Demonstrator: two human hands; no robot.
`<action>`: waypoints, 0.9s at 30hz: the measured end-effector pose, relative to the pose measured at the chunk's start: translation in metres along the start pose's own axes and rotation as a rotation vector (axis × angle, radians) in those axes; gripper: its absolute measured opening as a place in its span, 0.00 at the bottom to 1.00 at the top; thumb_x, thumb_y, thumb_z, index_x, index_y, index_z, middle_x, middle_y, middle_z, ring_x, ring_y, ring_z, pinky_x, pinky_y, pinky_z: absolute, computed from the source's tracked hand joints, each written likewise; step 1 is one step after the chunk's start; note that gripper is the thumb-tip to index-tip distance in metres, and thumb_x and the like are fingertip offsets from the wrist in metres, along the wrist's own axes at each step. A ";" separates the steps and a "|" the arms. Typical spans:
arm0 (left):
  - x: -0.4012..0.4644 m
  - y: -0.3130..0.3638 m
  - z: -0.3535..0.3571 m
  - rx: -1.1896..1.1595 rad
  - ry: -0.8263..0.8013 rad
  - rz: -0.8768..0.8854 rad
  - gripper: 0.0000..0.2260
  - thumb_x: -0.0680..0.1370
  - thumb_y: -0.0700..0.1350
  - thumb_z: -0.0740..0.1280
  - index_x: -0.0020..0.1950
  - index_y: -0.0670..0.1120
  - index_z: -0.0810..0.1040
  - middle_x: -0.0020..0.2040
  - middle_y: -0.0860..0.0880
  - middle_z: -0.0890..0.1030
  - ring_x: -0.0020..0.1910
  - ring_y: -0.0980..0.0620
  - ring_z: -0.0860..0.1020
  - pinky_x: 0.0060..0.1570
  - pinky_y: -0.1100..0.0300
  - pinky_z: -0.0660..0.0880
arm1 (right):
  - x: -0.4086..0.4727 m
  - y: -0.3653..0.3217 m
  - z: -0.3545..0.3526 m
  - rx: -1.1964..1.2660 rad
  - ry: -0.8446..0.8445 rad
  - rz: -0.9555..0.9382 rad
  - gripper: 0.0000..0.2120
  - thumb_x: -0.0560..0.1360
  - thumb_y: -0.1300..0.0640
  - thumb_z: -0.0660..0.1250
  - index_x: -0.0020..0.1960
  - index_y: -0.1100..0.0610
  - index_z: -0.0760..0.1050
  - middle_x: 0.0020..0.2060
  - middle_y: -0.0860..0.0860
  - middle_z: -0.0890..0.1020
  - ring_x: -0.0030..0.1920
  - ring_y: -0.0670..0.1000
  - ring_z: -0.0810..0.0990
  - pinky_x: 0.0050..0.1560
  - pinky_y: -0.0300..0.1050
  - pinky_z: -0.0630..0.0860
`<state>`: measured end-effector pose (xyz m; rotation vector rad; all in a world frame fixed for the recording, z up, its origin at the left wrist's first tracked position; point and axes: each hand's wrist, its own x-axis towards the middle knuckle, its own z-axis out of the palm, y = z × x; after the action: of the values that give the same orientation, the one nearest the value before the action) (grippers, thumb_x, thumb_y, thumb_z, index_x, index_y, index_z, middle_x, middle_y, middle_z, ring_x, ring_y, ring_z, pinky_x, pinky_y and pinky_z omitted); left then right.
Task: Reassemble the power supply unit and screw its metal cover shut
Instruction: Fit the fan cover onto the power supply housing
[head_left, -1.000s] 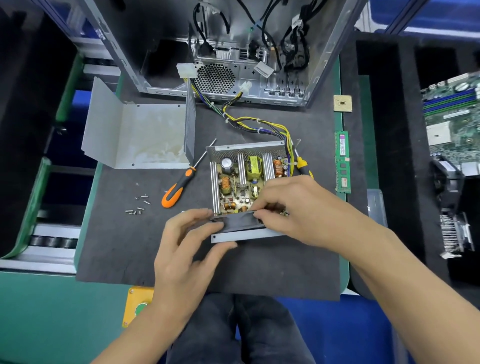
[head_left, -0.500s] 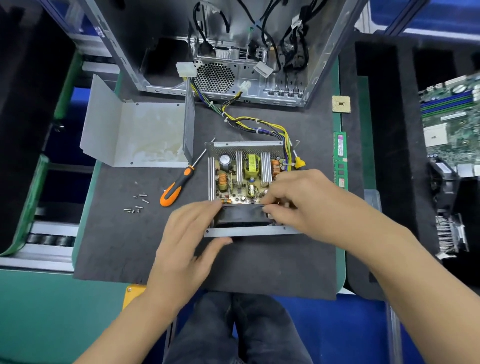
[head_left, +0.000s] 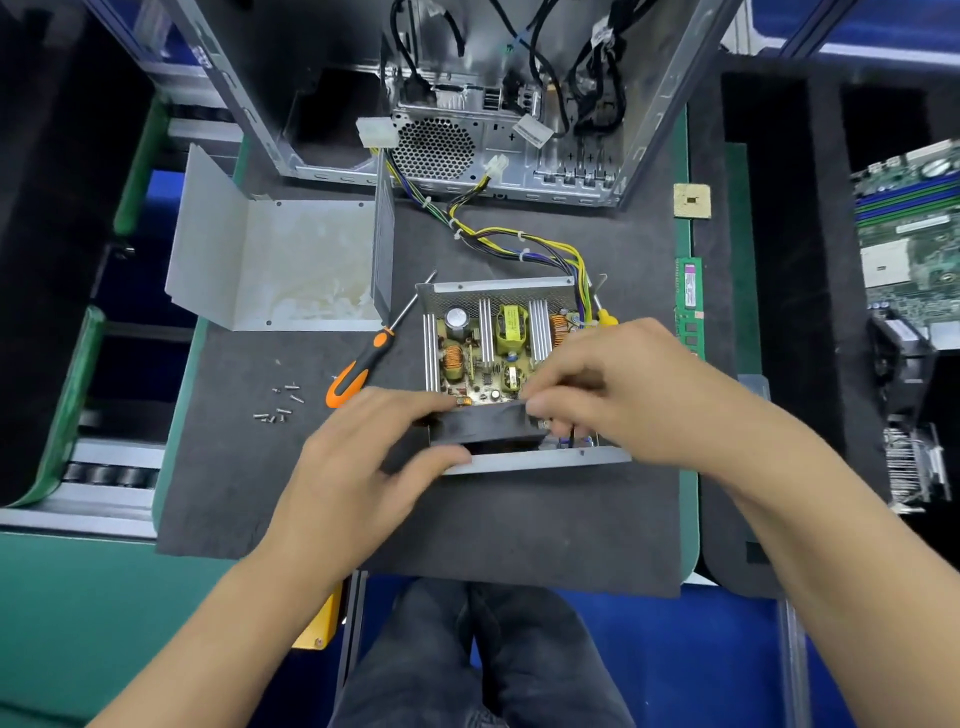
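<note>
Dark mat (head_left: 519, 519) on green workbench (head_left: 78, 623)

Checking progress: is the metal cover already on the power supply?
No, the metal cover lies apart beside the open power supply.

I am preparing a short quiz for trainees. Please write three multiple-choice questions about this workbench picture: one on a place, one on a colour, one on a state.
1. Where does the screwdriver lie?
A. left of the open power supply
B. inside the computer case
C. on the metal cover

2. What colour is the screwdriver's handle?
A. blue and white
B. orange and black
C. all red

3. What is the state of the metal cover?
A. screwed onto the power supply
B. held in the left hand
C. off, lying apart on the mat

Answers:
1 A, it rests on the mat just left of the unit.
2 B, the handle shows orange with black.
3 C, the circuit board is exposed and the cover sits to the upper left.
</note>
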<state>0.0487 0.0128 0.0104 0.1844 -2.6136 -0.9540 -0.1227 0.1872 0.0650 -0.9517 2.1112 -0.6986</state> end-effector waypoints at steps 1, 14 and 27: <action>0.003 0.000 -0.001 0.017 0.014 -0.008 0.15 0.76 0.52 0.70 0.55 0.42 0.83 0.50 0.55 0.81 0.48 0.64 0.74 0.56 0.73 0.69 | 0.001 0.004 -0.002 0.159 0.056 0.039 0.05 0.76 0.59 0.71 0.42 0.52 0.84 0.32 0.48 0.84 0.31 0.44 0.81 0.40 0.40 0.79; 0.063 0.001 -0.015 -0.537 -0.006 -0.787 0.20 0.79 0.49 0.69 0.27 0.47 0.79 0.23 0.49 0.75 0.19 0.53 0.68 0.21 0.68 0.64 | -0.014 0.018 -0.012 -0.232 0.400 -0.194 0.23 0.69 0.32 0.66 0.58 0.42 0.80 0.58 0.37 0.78 0.63 0.49 0.69 0.60 0.40 0.60; 0.058 0.014 -0.014 -0.023 -0.272 -0.143 0.20 0.77 0.61 0.60 0.58 0.51 0.83 0.48 0.63 0.78 0.51 0.57 0.75 0.56 0.66 0.68 | -0.017 0.016 0.001 -0.260 0.136 -0.157 0.25 0.72 0.34 0.64 0.63 0.47 0.80 0.49 0.42 0.83 0.50 0.46 0.72 0.55 0.42 0.61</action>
<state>-0.0004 0.0008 0.0458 0.2548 -2.8662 -1.1275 -0.1207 0.2104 0.0597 -1.2533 2.3049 -0.5881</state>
